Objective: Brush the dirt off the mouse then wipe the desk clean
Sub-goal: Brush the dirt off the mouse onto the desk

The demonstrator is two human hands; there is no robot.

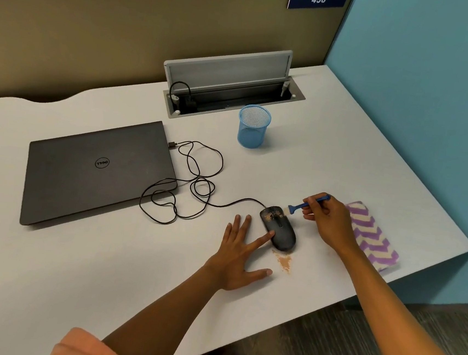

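Two bare hands work over a pale tabletop (76,262). Far left lies a closed dark laptop (96,172), lid down, and just right of it a black cable (195,185) sprawls in loose loops, its plug end near the laptop's back corner and its other end running to the mouse. Behind the loops an open cable hatch (230,82) is set into the tabletop with its grey lid tilted up, and a blue mesh cup (253,126) stands upright in front of it. The left hand (238,252) rests flat on the tabletop with fingers spread apart, gripping nothing; its index fingertip touches the left side of the black mouse (278,227). Tan dirt (273,213) speckles the far end of the mouse, and a small pile of the same tan grains (284,261) lies on the tabletop just in front of its near end. The right hand (327,220) is pinched closed around the handle of a small blue brush (306,205), whose pale bristles meet the mouse's far right edge. Right of that hand, partly under the wrist, lies a folded cloth (373,233) with purple and cream zigzags, near the tabletop's right edge
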